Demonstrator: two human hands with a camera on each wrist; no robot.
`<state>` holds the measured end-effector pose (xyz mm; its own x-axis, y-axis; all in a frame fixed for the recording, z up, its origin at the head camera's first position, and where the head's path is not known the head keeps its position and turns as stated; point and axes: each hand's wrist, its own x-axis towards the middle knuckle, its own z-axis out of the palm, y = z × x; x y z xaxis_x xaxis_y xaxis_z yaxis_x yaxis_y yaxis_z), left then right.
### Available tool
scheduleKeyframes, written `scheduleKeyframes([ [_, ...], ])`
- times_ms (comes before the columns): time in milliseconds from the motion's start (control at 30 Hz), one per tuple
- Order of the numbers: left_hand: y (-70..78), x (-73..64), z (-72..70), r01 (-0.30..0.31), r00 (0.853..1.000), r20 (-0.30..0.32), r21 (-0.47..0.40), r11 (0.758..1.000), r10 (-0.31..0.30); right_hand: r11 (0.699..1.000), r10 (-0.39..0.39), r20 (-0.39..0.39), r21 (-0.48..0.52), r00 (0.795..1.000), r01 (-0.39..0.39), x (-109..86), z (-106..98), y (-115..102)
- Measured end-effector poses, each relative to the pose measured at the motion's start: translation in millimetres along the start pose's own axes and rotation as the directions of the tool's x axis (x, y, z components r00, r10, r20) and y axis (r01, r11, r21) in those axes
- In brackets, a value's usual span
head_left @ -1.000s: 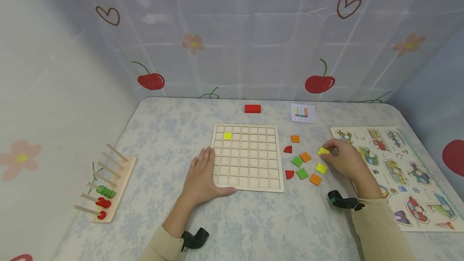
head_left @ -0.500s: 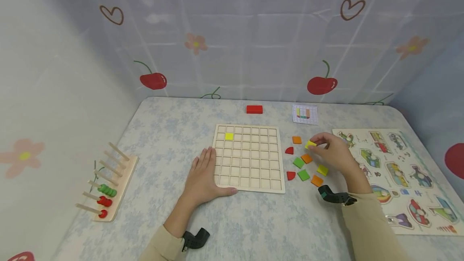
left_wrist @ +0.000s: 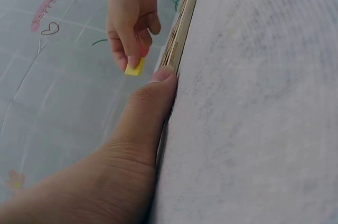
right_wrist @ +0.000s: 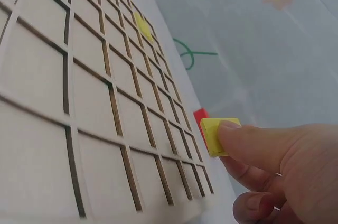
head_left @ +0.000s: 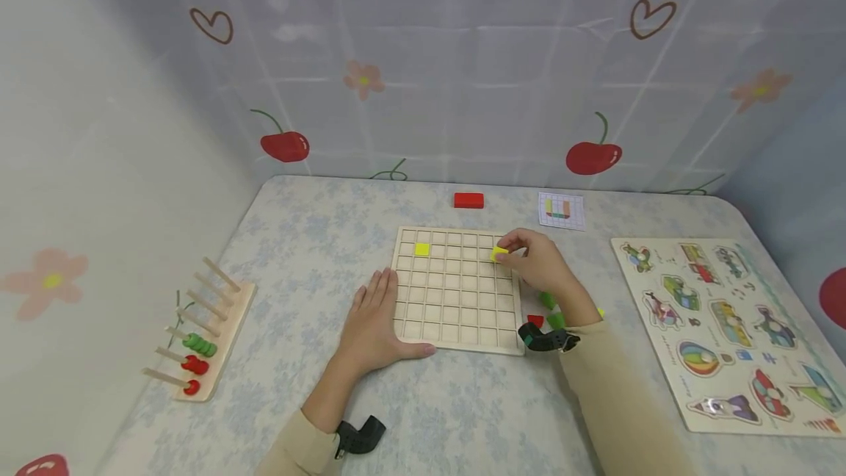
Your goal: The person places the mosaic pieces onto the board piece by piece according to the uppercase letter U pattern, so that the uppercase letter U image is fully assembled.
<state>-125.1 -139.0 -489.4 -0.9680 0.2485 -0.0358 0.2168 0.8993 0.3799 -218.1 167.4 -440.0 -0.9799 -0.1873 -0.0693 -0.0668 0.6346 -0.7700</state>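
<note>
Yellow tile is pinched between the thumb and fingers of the right hand, right of centre in the head view, above the upper right of the wooden grid board. The left hand has its fingers extended against the board's left edge, thumb at its lower edge. A second yellow tile sits in a cell at the board's upper left.
</note>
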Motion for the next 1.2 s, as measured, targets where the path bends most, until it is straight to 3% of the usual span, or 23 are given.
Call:
scheduleKeyframes([
  [467,1.7,0.9,-2.2,-0.007,1.000,-0.005,0.004,1.000,0.007,0.996,-0.068,0.088,0.065,0.994,0.062,22.9,56.8,-42.6],
  [700,0.0,-0.8,-1.8,-0.032,0.999,-0.044,0.006,0.999,0.032,0.996,-0.082,0.109,0.027,0.991,0.080,31.6,81.9,-59.5],
  [867,-0.8,-1.2,-0.9,-0.033,0.999,-0.036,0.013,0.999,0.033,0.995,-0.102,0.110,-0.008,0.989,0.104,34.6,94.1,-64.0],
  [1200,0.1,-0.7,-2.8,-0.026,0.999,-0.022,0.014,1.000,0.026,0.985,-0.107,0.086,-0.126,0.991,0.117,33.9,101.0,-71.5],
])
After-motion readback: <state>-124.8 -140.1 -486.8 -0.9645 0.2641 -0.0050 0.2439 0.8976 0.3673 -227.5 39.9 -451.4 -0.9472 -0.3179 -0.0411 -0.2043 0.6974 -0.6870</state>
